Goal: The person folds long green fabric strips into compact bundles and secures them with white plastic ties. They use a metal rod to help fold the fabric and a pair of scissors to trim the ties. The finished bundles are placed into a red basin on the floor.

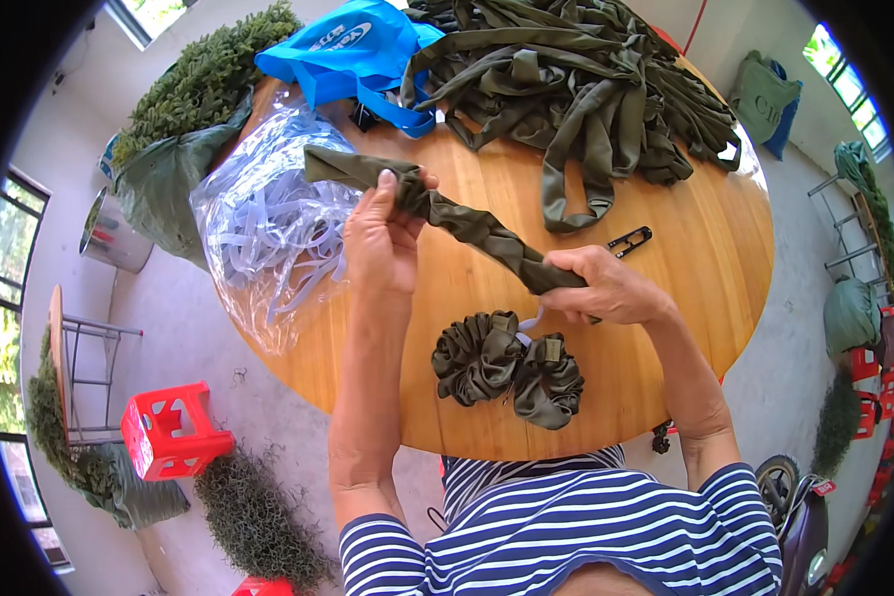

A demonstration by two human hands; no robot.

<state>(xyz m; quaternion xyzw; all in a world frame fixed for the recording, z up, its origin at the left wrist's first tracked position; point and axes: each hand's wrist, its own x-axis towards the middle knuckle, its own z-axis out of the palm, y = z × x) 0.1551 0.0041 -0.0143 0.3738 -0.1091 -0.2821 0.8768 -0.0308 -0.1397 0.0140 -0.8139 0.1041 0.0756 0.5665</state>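
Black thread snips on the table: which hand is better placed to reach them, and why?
Probably the right hand: the black thread snips lie just beyond it, while the left hand is farther off. Both hold the olive fabric strip.

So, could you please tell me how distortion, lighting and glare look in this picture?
Head view: strong fisheye bending, the far-left window bowed inside a black rim; its panes very bright, partly washed out; glossy highlights streak the clear plastic bag; the left hand, right hand and olive fabric strip between them look reasonably sharp.
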